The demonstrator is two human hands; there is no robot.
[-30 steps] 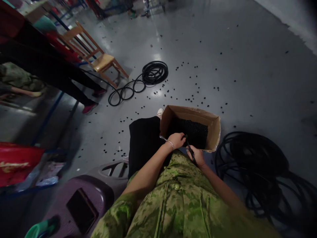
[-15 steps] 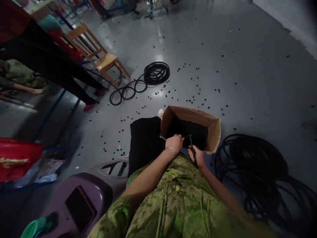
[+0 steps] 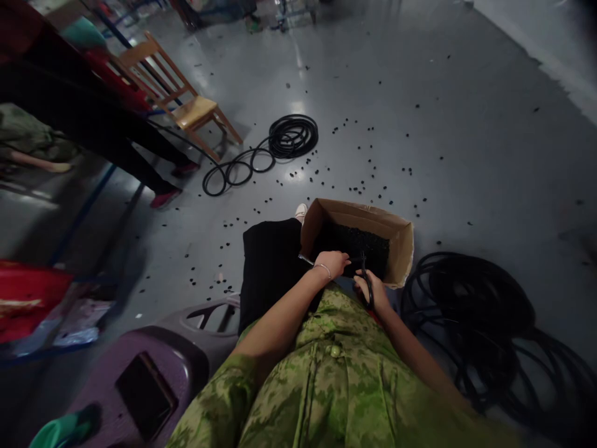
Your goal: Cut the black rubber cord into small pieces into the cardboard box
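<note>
My left hand [image 3: 332, 261], with a thin bracelet at the wrist, is closed at the near edge of an open cardboard box [image 3: 402, 246] full of small black pieces [image 3: 357, 239]. What its fingers pinch looks like the end of a black hose. My right hand [image 3: 373, 291] is wrapped round that black hose [image 3: 367, 280], which runs over the hand from the box edge. Both hands sit close together above my lap, just in front of my green camouflage shirt [image 3: 336, 373].
A big coil of black hose [image 3: 471, 323] lies on the floor at right. A smaller coil [image 3: 291, 137] and scattered black bits [image 3: 364, 180] lie farther out. A wooden chair [image 3: 180, 102] and another person's legs [image 3: 121, 146] are at left, purple plastic stools [image 3: 140, 379] near me.
The view shifted slightly. My left hand stays at the box edge; my right hand has slid a little along the hose, which now bends more over it.
</note>
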